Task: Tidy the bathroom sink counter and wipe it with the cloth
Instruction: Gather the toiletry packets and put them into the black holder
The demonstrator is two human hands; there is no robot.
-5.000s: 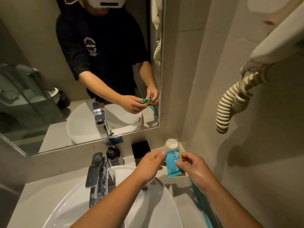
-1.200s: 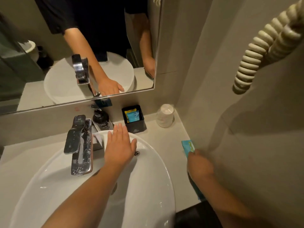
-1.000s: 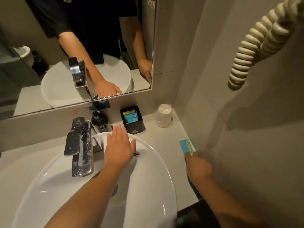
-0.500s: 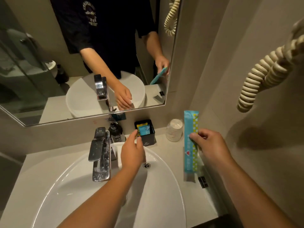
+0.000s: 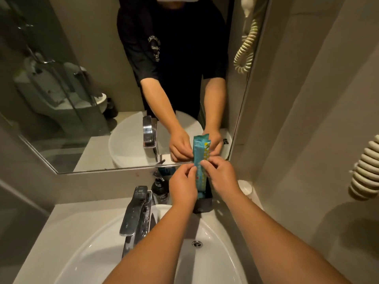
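Observation:
A long blue packet [image 5: 200,160] stands upright with its lower end inside the small black holder [image 5: 203,204] at the back of the counter. My left hand [image 5: 182,187] pinches the packet from the left. My right hand [image 5: 222,178] pinches it from the right at the same height. The white basin [image 5: 205,253] fills the counter [image 5: 67,216] below my forearms. No cloth shows in the head view.
A chrome tap [image 5: 135,214] rises at the basin's back left, with a dark pump bottle [image 5: 159,189] behind it. A white cup [image 5: 247,187] sits in the right corner. The mirror [image 5: 102,89] spans the back wall; a coiled cord [image 5: 365,171] hangs on the right wall.
My right hand carried the blue packet left from above the counter to the black holder. My left hand left the basin rim and took hold of the packet too.

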